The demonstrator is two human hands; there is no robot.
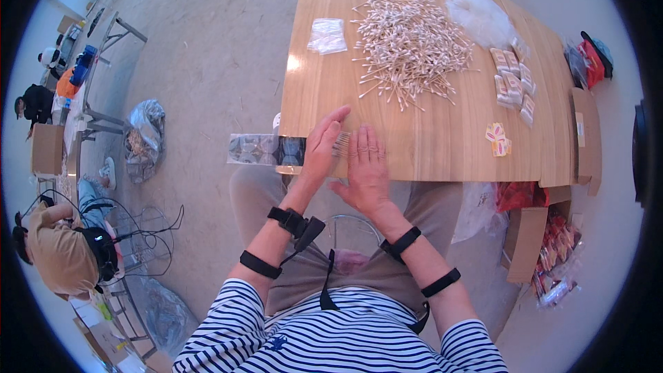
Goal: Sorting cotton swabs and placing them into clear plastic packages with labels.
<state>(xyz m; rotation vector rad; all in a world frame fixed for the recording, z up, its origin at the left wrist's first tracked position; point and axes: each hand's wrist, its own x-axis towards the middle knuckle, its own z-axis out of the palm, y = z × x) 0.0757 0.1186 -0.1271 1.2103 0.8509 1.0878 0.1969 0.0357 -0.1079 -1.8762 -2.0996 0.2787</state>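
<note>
1. Small bundle of swabs (pixel 341 144): lying on the bench (pixel 431 148) near its front edge, between the two hands; showing thin, pale sticks set roughly side by side, partly hidden by the fingers. Exact number cannot be told.
2. Left hand (pixel 320 148): standing on its edge, open, fingers extended, flanking the bundle on the left.
3. Right hand (pixel 368 173): resting palm down, open, fingers straight and together, flanking the bundle on the right.
4. Pile (pixel 411 45): one, spreading over the far middle of the bench; its swabs are showing tan sticks and white tips, pointing in all directions, too many to count.
5. Bags (pixel 327 36): one flat, clear stack, lying left of the pile.
6. Plastic (pixel 483 14): one crumpled, translucent heap, lying right of the pile.
7. Packs (pixel 511 86): at least six, white with labels, clustering below the heap.
8. Cards (pixel 497 139): at least two, yellow and white, overlapping nearer the front edge.
9. Strip (pixel 254 148): one, clear and dark, overhanging the bench's left side.
</note>
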